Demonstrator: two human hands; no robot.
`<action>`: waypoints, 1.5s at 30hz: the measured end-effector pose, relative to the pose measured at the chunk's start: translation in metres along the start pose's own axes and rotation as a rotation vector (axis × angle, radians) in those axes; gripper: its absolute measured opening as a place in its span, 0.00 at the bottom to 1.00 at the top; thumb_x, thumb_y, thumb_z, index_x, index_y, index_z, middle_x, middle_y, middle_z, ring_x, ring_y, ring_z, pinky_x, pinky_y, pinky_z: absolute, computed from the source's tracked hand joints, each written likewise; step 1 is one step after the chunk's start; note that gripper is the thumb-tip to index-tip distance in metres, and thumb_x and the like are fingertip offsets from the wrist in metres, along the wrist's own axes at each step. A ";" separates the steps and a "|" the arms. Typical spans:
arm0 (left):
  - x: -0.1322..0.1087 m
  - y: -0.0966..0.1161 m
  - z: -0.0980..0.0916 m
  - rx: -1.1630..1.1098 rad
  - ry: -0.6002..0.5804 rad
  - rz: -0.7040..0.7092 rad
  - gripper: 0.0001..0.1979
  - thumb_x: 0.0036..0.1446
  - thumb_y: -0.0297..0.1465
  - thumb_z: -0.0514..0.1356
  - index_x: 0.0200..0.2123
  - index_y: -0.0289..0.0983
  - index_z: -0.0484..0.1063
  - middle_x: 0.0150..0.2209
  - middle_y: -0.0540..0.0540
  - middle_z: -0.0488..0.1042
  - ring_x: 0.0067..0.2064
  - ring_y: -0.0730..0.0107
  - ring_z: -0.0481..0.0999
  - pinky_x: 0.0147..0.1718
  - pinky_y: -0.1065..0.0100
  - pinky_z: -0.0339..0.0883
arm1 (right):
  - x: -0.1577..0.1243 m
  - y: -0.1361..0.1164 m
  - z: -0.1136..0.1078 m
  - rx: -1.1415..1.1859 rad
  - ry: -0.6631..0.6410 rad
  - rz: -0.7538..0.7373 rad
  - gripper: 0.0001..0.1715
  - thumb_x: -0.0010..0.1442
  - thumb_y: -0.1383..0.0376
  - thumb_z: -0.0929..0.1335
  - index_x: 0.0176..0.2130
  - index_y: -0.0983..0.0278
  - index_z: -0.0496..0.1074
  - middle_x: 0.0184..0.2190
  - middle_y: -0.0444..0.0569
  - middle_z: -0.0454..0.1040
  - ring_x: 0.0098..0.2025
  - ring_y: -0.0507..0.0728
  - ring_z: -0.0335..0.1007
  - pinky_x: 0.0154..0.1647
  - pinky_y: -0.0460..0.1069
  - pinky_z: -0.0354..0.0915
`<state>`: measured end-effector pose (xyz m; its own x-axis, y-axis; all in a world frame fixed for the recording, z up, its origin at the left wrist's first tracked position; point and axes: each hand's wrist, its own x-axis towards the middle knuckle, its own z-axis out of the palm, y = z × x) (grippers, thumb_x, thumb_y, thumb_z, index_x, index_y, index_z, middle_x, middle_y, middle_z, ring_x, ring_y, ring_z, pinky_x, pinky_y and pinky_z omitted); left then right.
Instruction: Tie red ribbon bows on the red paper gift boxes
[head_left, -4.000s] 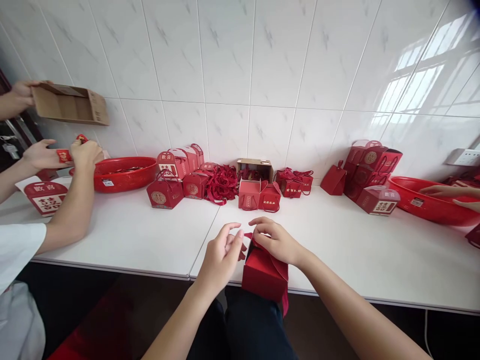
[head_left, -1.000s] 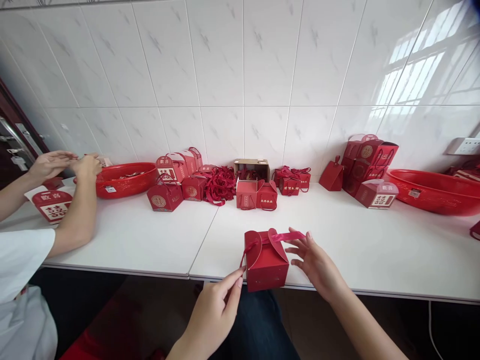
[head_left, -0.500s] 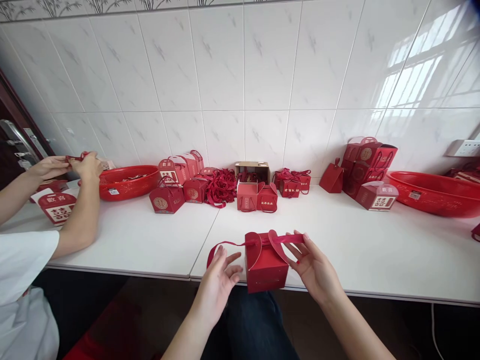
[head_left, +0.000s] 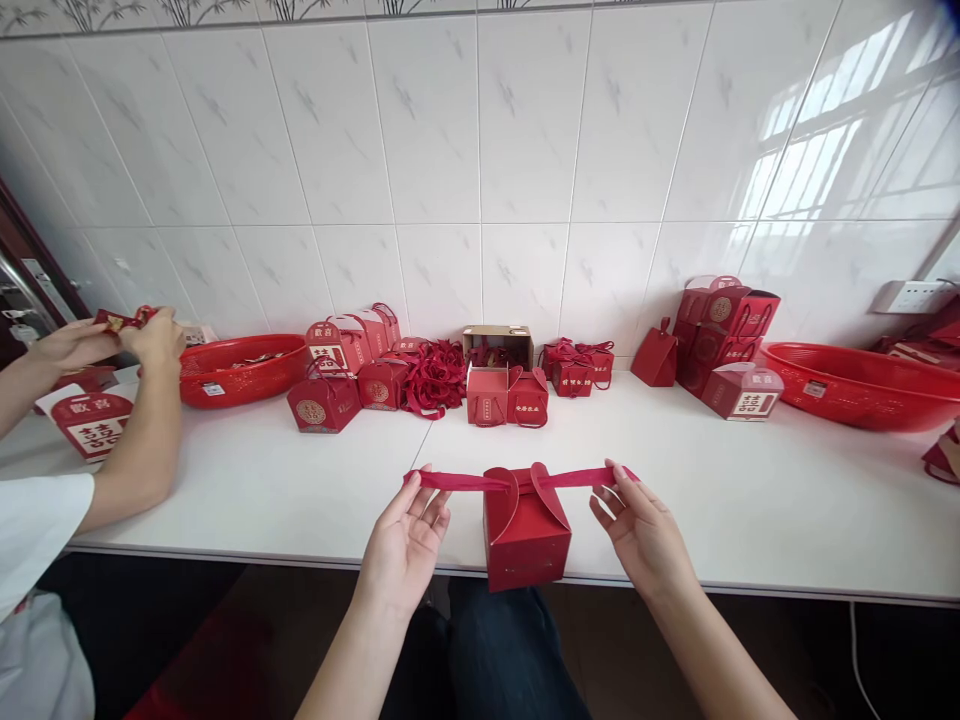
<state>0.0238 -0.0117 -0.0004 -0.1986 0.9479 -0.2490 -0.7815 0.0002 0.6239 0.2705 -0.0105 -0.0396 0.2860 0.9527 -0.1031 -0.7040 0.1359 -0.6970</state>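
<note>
A small red gift box (head_left: 526, 538) with two rounded top flaps stands at the near edge of the white table (head_left: 712, 500). A red ribbon (head_left: 465, 481) runs through the flaps and stretches out flat to both sides. My left hand (head_left: 405, 535) pinches the ribbon's left end, to the left of the box. My right hand (head_left: 637, 525) pinches the right end, to the right of the box. Both hands are level with the box top and a little apart from it.
Several finished red boxes (head_left: 352, 365), a ribbon heap (head_left: 435, 375) and a brown carton (head_left: 499, 342) line the tiled wall. Red basins stand at left (head_left: 240, 368) and right (head_left: 862, 385). A person at the left (head_left: 112, 345) handles a small red piece.
My hands have drawn the ribbon out sideways until it is taut on both sides of the box. The left hand took hold of the left end, which hung in a loose loop before.
</note>
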 end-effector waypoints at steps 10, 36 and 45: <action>0.003 0.016 0.032 0.229 -0.142 0.332 0.10 0.45 0.31 0.70 0.33 0.37 0.77 0.33 0.51 0.74 0.32 0.78 0.71 0.28 0.77 0.64 | 0.010 -0.037 0.032 -0.265 -0.093 -0.398 0.11 0.48 0.58 0.75 0.32 0.61 0.77 0.35 0.47 0.75 0.37 0.54 0.70 0.37 0.48 0.70; -0.008 0.036 0.129 0.537 -0.655 0.430 0.13 0.47 0.36 0.68 0.36 0.36 0.79 0.32 0.46 0.77 0.37 0.69 0.75 0.43 0.66 0.66 | 0.014 -0.077 0.136 -0.393 -0.597 -0.549 0.10 0.52 0.57 0.72 0.34 0.59 0.76 0.32 0.44 0.77 0.37 0.55 0.73 0.40 0.52 0.69; -0.008 0.039 0.129 0.532 -0.683 0.454 0.14 0.47 0.36 0.68 0.37 0.36 0.79 0.34 0.45 0.78 0.40 0.67 0.76 0.45 0.65 0.67 | 0.011 -0.076 0.135 -0.411 -0.611 -0.516 0.12 0.51 0.55 0.72 0.33 0.60 0.78 0.33 0.45 0.77 0.37 0.55 0.72 0.41 0.52 0.67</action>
<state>0.0714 0.0213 0.1213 0.1017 0.8737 0.4757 -0.3128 -0.4258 0.8490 0.2393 0.0268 0.1077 0.0239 0.7948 0.6064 -0.2618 0.5903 -0.7635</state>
